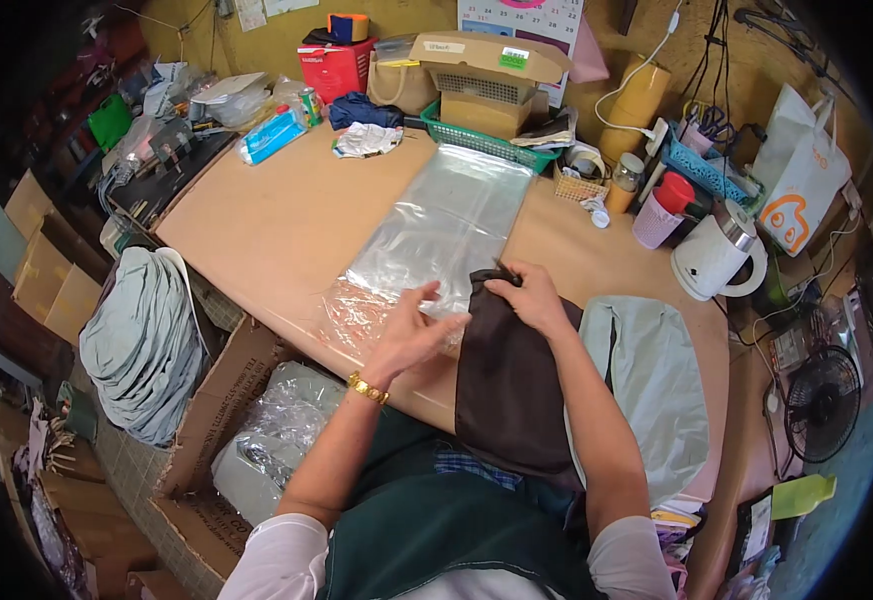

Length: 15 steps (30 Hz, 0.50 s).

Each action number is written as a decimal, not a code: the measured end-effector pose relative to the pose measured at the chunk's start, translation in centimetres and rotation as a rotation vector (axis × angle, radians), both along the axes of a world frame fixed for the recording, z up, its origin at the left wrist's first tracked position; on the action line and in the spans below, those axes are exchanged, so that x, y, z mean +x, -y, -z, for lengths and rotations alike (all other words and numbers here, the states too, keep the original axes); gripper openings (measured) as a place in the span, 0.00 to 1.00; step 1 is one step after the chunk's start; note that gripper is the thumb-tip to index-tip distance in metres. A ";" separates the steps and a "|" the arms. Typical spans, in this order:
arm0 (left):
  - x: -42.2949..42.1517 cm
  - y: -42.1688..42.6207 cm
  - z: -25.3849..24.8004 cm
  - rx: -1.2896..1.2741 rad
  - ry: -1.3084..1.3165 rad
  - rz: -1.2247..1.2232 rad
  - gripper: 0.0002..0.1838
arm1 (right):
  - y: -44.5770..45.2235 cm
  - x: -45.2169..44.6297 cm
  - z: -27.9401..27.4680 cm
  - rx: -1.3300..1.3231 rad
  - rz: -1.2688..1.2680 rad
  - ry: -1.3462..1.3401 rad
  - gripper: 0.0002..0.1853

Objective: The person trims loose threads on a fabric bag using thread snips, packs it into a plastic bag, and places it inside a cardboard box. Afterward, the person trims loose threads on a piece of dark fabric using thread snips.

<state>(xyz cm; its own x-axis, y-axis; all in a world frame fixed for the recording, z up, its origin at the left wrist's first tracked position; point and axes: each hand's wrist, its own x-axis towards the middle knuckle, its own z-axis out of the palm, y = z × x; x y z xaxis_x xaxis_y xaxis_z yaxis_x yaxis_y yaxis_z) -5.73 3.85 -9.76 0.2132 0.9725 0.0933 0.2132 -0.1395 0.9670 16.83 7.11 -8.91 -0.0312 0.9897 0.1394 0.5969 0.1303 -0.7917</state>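
Note:
A dark brown piece of fabric (510, 380) hangs from the table edge down toward my lap. My right hand (529, 298) pinches its upper corner between thumb and fingers. Just left of the fabric is my left hand (415, 335), with its fingers apart and nothing held; a gold watch or bracelet is on that wrist. Beyond it lie flat clear plastic bags (437, 215), partly crinkled at the near end. To the right of my right forearm rests a pale grey-green fabric piece (652, 390) with a dark slit along one side.
Left of the table, a cardboard box (212, 425) holds plastic-wrapped grey items, beside a pile of grey fabric pieces (147, 345). A green basket (487, 147) with cardboard stands at the back. On the right are a white kettle (717, 255) and a black fan (823, 403).

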 end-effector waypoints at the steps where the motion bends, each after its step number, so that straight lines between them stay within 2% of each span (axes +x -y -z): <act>1: 0.6 0.0 -0.4 0.001 0.003 0.001 0.37 | 0.8 0.1 -1.2 -0.008 -0.015 -0.151 0.11; 2: 1.3 0.0 -1.0 0.021 -0.067 0.050 0.35 | 1.7 0.1 -2.5 -0.016 -0.027 -0.301 0.09; 4: 3.1 -0.3 -1.1 0.039 -0.129 0.107 0.33 | 3.1 -0.1 -4.3 -0.008 -0.024 -0.344 0.06; 6: 4.7 -0.4 -1.7 -0.033 0.385 0.145 0.17 | 4.0 0.0 -4.7 0.025 -0.026 -0.453 0.06; 7: 4.7 -0.2 -2.0 -0.248 0.525 0.164 0.09 | 4.5 0.2 -5.0 0.024 -0.022 -0.448 0.06; 11: 3.9 0.4 -3.6 -0.350 0.463 0.170 0.08 | 5.7 0.4 -5.6 0.110 0.051 -0.510 0.07; 13: 4.0 0.9 -4.0 -0.431 0.648 0.168 0.07 | 6.1 0.3 -5.7 0.147 0.056 -0.572 0.08; 15: 3.8 1.0 -3.7 -0.448 0.723 0.191 0.07 | 6.5 0.1 -5.7 0.147 0.064 -0.581 0.08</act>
